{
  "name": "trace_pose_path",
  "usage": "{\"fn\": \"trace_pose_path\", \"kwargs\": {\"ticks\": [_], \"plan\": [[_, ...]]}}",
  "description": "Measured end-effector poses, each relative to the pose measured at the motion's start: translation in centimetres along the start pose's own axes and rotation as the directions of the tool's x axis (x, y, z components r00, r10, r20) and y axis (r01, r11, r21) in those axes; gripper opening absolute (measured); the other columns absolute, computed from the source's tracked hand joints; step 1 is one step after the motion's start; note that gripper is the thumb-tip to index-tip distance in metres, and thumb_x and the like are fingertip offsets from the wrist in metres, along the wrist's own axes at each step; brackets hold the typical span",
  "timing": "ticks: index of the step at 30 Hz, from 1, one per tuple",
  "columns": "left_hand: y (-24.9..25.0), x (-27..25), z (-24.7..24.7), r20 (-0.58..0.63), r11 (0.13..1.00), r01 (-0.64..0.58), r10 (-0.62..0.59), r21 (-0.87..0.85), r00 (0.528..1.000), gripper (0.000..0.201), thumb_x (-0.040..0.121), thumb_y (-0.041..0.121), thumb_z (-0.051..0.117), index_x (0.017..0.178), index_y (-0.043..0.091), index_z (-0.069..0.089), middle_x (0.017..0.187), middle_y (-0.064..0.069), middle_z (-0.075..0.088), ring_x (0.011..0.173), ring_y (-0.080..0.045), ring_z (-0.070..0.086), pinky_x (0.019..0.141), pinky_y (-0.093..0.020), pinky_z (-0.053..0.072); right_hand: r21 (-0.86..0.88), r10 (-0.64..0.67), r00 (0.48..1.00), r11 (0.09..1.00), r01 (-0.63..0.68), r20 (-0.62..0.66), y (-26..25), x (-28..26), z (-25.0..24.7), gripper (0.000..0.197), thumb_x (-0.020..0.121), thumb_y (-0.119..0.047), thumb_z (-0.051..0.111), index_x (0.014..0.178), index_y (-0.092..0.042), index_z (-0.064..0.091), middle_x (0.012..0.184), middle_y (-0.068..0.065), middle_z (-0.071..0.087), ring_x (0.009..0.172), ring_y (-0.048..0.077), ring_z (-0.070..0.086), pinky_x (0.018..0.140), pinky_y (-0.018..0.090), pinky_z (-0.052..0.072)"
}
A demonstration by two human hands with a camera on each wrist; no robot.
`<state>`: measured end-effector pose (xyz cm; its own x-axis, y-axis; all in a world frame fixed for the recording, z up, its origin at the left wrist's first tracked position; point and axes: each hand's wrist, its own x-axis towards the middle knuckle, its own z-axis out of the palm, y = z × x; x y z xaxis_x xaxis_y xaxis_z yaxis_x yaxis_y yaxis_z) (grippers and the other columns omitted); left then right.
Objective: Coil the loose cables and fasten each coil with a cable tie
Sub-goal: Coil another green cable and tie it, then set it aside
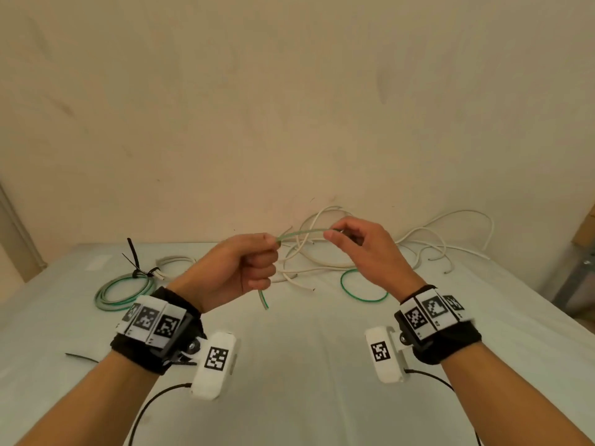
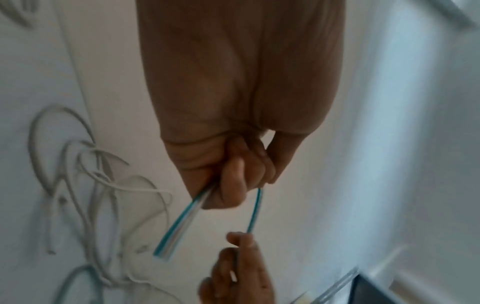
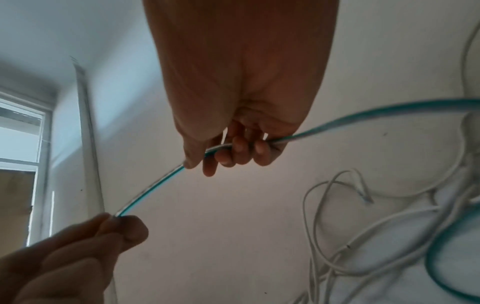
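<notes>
- Cable first: my left hand (image 1: 248, 268) is a closed fist round the green-and-white cable (image 1: 302, 232), with its short end poking out below my fist toward 6 o'clock.
- My right hand (image 1: 363, 249) pinches the same cable between thumb and finger, at 3 o'clock from my left fist. Both hands are up in the air over the table (image 1: 306, 349).
- I think this cable is light and bendy, but a bit springy, so it may pop out of a loop if I let go.
- I think the best place to hold is near the end, tight, and let the long part slide through my other fingers.
- White cables (image 1: 322, 262) lie in a messy pile at 12 o'clock, behind my hands.
- One tied coil (image 1: 124, 292) sits at 9 o'clock, with a black cable tie (image 1: 135, 260) round it.
- One spare tie (image 1: 82, 358) lies near my left wrist.
- I see no boxes or bins to put things in.
</notes>
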<state>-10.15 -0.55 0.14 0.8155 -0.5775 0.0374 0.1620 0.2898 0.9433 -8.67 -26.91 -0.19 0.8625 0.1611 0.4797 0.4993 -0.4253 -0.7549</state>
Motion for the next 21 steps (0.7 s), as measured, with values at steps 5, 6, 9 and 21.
{"fn": "trace_pose_path", "kwargs": {"ticks": [5, 6, 9, 21], "plan": [[2.8, -1.0, 2.2, 0.044, 0.977, -0.07, 0.08, -0.2, 0.996, 0.035, 0.102, 0.025, 0.042, 0.093, 0.007, 0.071, 0.062, 0.006, 0.013, 0.051, -0.011, 0.014, 0.045, -0.021, 0.025, -0.027, -0.03, 0.995, 0.999, 0.027, -0.096, -1.7, 1.4, 0.7, 0.025, 0.103, -0.042, 0.06, 0.09, -0.026, 0.074, 0.058, -0.015, 0.05, 0.057, 0.006, 0.04, 0.061, 0.024, 0.035], [3.1, -0.9, 2.6, 0.052, 0.967, -0.12, 0.135, -0.226, 0.989, 0.038, 0.103, 0.024, 0.04, 0.099, 0.007, 0.074, 0.062, 0.006, 0.015, 0.052, -0.011, 0.015, 0.047, -0.021, 0.026, -0.033, -0.026, 0.996, 0.999, 0.023, -0.08, -1.8, 1.3, 1.3, 0.029, 0.105, -0.044, 0.056, 0.089, -0.027, 0.074, 0.058, -0.014, 0.049, 0.057, 0.007, 0.042, 0.062, 0.027, 0.037], [4.3, -0.5, 3.7, 0.045, 0.927, -0.255, 0.277, -0.274, 0.96, 0.04, 0.107, 0.022, 0.036, 0.123, 0.008, 0.071, 0.063, 0.006, 0.024, 0.054, -0.009, 0.021, 0.054, -0.023, 0.025, -0.098, 0.024, 0.999, 0.995, -0.021, 0.03, -1.6, 0.8, 3.4, 0.039, 0.109, -0.05, 0.043, 0.091, -0.03, 0.071, 0.061, -0.008, 0.052, 0.057, 0.007, 0.048, 0.062, 0.03, 0.041], [8.4, -2.4, 3.0, -0.055, 0.882, -0.375, 0.375, -0.284, 0.925, 0.016, 0.089, 0.005, 0.038, 0.092, 0.011, 0.053, 0.076, 0.002, 0.046, 0.059, -0.009, 0.042, 0.053, -0.019, 0.035, 0.201, -0.011, 1.0, 0.979, 0.011, -0.004, -2.9, -1.3, 3.7, 0.017, 0.109, -0.037, 0.051, 0.106, -0.022, 0.056, 0.061, -0.009, 0.05, 0.053, 0.007, 0.04, 0.05, 0.02, 0.034]]}}
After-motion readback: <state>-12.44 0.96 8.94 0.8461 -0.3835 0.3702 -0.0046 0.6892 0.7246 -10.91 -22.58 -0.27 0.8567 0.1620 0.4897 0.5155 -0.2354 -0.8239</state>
